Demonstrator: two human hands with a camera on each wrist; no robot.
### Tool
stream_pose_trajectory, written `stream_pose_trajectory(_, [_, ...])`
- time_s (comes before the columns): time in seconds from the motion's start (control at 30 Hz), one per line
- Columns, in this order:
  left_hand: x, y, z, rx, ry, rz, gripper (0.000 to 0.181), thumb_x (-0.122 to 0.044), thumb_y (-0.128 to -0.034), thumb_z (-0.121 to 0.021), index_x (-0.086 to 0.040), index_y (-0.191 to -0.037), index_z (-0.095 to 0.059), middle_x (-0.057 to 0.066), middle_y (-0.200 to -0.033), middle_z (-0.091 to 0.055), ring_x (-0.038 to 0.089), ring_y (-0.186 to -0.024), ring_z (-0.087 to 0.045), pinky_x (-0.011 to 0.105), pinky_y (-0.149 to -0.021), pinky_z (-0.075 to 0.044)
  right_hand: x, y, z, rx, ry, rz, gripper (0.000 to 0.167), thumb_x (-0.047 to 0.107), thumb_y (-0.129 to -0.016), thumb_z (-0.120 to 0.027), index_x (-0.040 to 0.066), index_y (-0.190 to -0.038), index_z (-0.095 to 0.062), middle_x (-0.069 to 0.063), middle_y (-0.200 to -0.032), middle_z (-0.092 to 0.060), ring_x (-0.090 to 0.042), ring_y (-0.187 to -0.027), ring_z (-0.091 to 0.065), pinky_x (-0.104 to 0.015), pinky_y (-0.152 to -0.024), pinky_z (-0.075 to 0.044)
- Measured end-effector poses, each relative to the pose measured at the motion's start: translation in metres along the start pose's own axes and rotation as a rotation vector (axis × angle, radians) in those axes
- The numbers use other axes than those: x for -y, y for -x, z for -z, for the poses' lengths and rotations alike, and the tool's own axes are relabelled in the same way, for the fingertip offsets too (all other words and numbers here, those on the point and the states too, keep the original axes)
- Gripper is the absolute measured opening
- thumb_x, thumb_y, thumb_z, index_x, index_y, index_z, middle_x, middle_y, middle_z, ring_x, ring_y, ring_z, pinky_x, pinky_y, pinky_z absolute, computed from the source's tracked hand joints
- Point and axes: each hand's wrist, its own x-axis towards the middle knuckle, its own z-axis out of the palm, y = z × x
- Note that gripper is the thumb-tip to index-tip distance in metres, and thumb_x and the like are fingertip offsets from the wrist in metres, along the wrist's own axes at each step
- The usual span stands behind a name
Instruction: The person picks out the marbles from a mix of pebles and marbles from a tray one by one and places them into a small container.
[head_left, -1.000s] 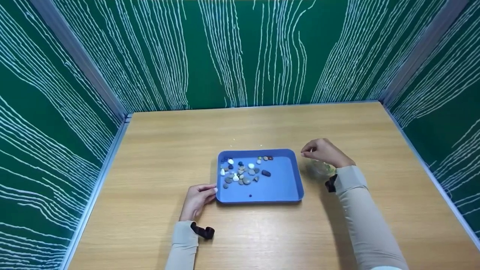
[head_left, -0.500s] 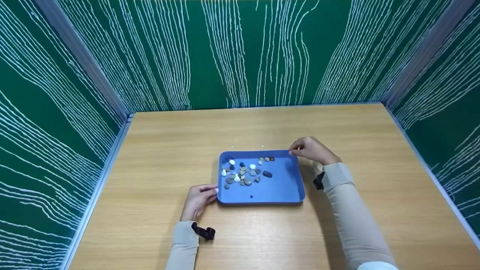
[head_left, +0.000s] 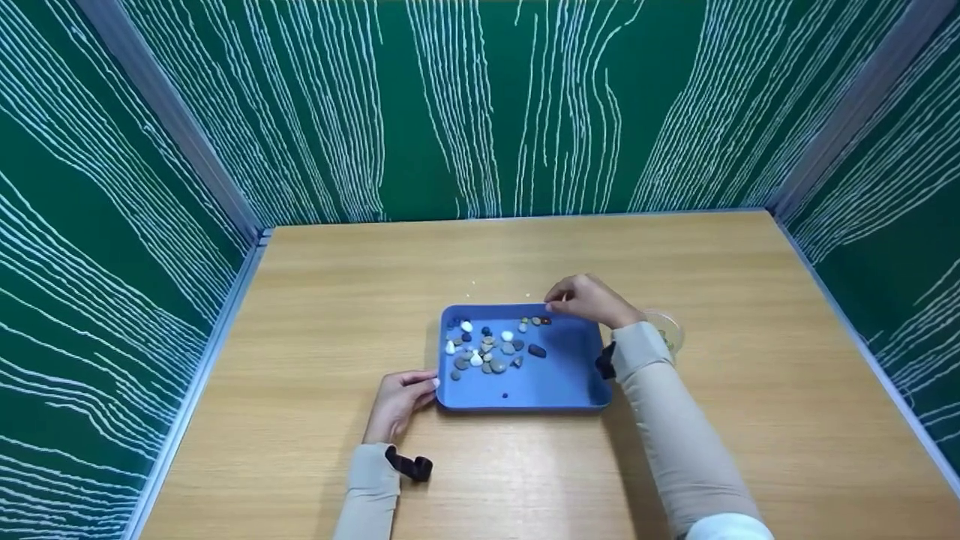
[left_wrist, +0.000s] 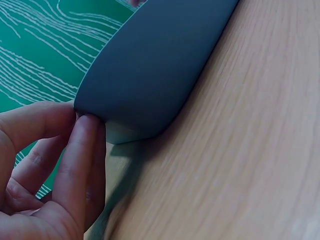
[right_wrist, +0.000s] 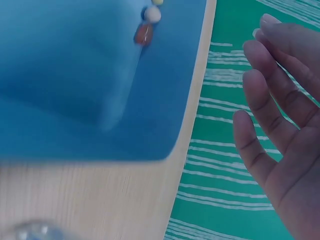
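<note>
A blue tray (head_left: pixel 562 375) holds several pebbles, mostly grouped on its left side, among them a grey pebble (head_left: pixel 498 366). My left hand (head_left: pixel 397 401) pinches the tray's left edge between thumb and fingers; the left wrist view shows this grip on the tray wall (left_wrist: pixel 150 65). Above the tray's far edge, my right hand (head_left: pixel 592 300) keeps thumb and forefinger together around a tiny whitish piece (right_wrist: pixel 256 34), barely visible at the tips. Below those fingers, a short row of small stones ends with a reddish-brown stone (right_wrist: pixel 144 34).
A clear bowl (head_left: pixel 667 330) with small greenish bits stands right of the tray, partly behind the right sleeve (head_left: pixel 675 427). Tiny white specks (head_left: pixel 527 295) lie on the wooden table (head_left: pixel 360 300) beyond the tray. Green walls with white lines enclose the table.
My right hand has moved left from above the clear bowl, across the tray's far right corner, to the row of small stones. My left hand stays on the tray's edge.
</note>
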Motion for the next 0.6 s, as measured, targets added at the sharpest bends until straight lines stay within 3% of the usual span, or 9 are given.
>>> stream_pose_trajectory(0.47, [0.002, -0.002, 0.001, -0.006, 0.017, -0.004, 0.033, 0.009, -0.0812, -0.067, 0.019, -0.112, -0.06, 0.016, -0.1, -0.071, 0.016, -0.087, -0.067, 0.027, -0.082, -0.059, 0.021, -0.026, -0.024, 0.064, -0.048, 0.056, 0.027, 0.021, -0.091, -0.066, 0.003, -0.112, -0.07, -0.011, -0.106, -0.07, -0.028, -0.086, -0.067, -0.035, -0.072, -0.058])
stream_pose_trajectory(0.6, [0.002, -0.002, 0.0, 0.003, 0.014, -0.01, 0.034, 0.008, -0.0811, -0.068, 0.019, -0.112, -0.06, 0.017, -0.101, -0.071, 0.015, -0.087, -0.067, 0.027, -0.082, -0.059, 0.026, -0.03, -0.029, 0.086, -0.054, 0.054, 0.027, 0.023, -0.092, -0.065, 0.005, -0.112, -0.07, -0.01, -0.104, -0.07, -0.032, -0.084, -0.066, -0.041, -0.071, -0.059])
